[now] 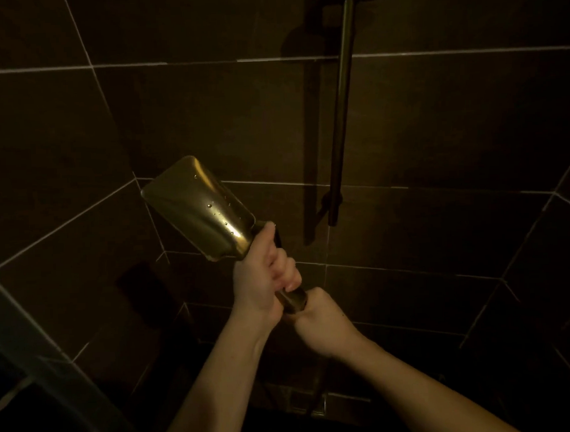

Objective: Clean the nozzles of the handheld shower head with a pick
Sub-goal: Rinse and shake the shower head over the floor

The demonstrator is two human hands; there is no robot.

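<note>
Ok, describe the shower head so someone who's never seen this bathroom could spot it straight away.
Start at the vertical shower rail on the dark tiled wall, then look down and left. The shower head is the flat, rectangular, brass-coloured piece, gripped by the left hand below the head and the right hand lower on the handle. It alone is shiny, gold and beaded with water drops.

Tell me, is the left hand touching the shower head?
Touching. The head view shows the left hand with its fingers wrapped around the shower head handle.
</note>
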